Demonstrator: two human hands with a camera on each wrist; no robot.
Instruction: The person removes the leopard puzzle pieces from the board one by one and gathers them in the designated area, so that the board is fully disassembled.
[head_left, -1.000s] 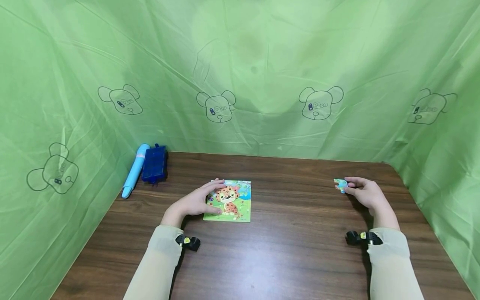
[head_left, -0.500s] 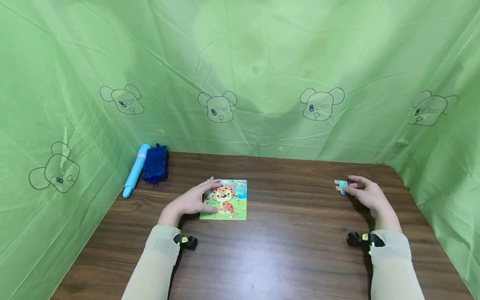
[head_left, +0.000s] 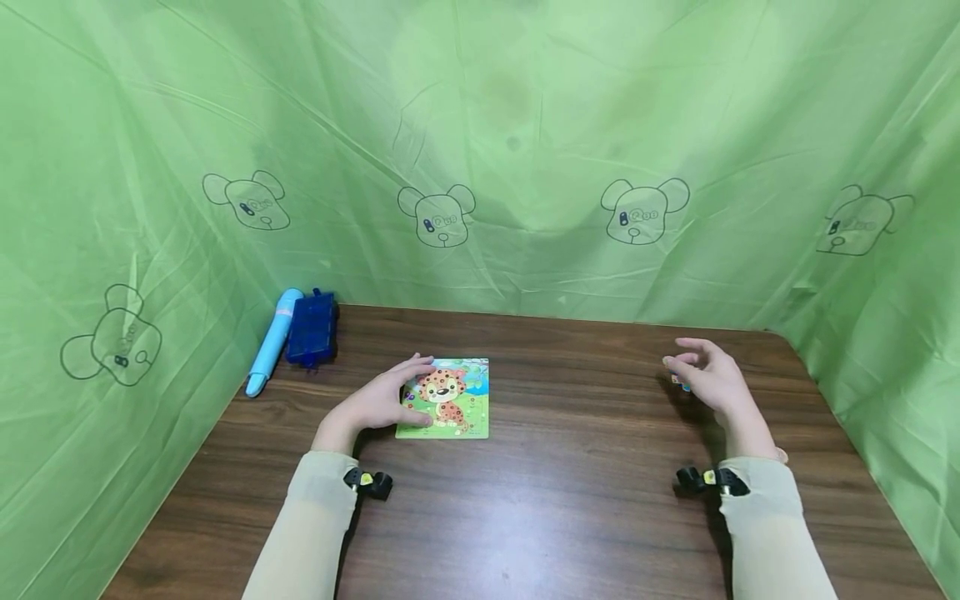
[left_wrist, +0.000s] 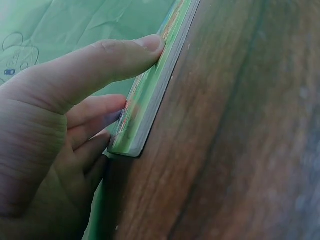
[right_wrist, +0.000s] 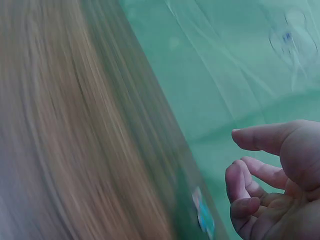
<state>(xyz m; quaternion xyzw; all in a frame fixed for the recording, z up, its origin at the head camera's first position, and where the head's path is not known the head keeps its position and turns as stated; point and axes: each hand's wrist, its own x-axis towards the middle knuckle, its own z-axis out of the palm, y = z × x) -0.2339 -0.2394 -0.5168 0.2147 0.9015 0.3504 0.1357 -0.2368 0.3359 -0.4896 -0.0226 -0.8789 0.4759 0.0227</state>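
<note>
A square jigsaw puzzle board [head_left: 457, 408] with a spotted leopard cub on a green background lies flat on the table, left of the middle. My left hand [head_left: 378, 402] rests at its left side. In the left wrist view the thumb [left_wrist: 147, 47] touches the picture side, and the other fingertips lie against the board's [left_wrist: 131, 127] edge. Far to the right, my right hand [head_left: 708, 377] hovers with loosely bent fingers and nothing between them. Below its thumb a small jigsaw piece [head_left: 686, 387] is mostly hidden. The right wrist view shows that piece [right_wrist: 203, 215] on the table, apart from the fingers.
At the back left corner a light blue pen-shaped tube [head_left: 272, 343] lies beside a dark blue plastic box [head_left: 312, 327]. Green curtains [head_left: 517, 150] with bear-head drawings enclose the back and sides of the brown wooden table [head_left: 562, 467].
My left hand and the puzzle board have slid slightly left together. My right hand has let go of the jigsaw piece, lifted off and shifted left over it.
</note>
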